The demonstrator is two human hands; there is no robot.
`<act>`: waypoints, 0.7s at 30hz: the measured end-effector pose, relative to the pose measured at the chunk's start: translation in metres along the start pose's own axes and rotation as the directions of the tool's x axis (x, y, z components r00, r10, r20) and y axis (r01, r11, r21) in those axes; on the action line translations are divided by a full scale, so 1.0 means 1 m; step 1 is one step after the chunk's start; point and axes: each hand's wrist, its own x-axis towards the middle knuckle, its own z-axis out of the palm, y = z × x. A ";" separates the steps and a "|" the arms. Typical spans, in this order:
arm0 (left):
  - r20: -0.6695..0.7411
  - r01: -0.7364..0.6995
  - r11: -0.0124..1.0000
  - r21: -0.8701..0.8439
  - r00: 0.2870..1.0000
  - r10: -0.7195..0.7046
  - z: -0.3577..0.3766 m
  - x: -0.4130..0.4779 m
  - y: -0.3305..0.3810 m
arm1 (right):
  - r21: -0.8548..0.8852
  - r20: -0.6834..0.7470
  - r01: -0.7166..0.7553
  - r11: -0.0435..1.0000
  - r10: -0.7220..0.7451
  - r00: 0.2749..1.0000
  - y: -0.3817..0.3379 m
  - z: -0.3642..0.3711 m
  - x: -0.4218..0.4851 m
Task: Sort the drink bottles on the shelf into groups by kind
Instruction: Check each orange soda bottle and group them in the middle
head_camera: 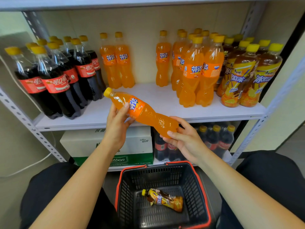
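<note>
An orange soda bottle (145,113) lies tilted in the air in front of the white shelf (151,98), cap up-left. My left hand (118,123) grips its upper part at the label. My right hand (184,138) holds its base, fingers curled round it. On the shelf stand several cola bottles (54,80) at the left, two orange soda bottles (116,61) in the middle, a group of several more orange soda bottles (193,68) right of centre, and several iced tea bottles (244,75) at the far right.
A black basket with red rim (204,192) sits below between my knees; one iced tea bottle (165,199) lies in it. On the lower shelf are a white-and-green water carton (140,146) and packed cola bottles (214,141). Grey slotted uprights (29,126) frame the shelf.
</note>
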 end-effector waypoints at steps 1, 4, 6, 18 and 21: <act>0.014 0.022 0.999 -0.030 1.000 -0.021 0.000 0.001 0.001 | -0.009 -0.001 -0.014 1.000 0.014 1.000 0.000 -0.001 0.000; 0.059 0.038 0.997 -0.065 0.998 -0.034 -0.001 0.001 0.005 | -0.064 0.007 -0.071 0.995 0.072 0.997 0.002 -0.003 -0.001; 0.079 0.028 0.999 -0.044 0.997 -0.025 0.000 -0.002 0.007 | -0.113 -0.013 -0.123 0.986 0.122 0.992 0.003 -0.004 -0.001; 0.260 -0.097 0.979 0.179 0.964 0.049 0.018 -0.028 0.007 | -0.693 0.078 0.174 0.699 -0.166 0.983 0.021 0.010 -0.004; 0.325 -0.113 0.972 0.208 0.945 0.041 0.025 -0.034 0.004 | -0.701 0.073 0.211 0.681 -0.225 0.972 0.032 0.014 -0.004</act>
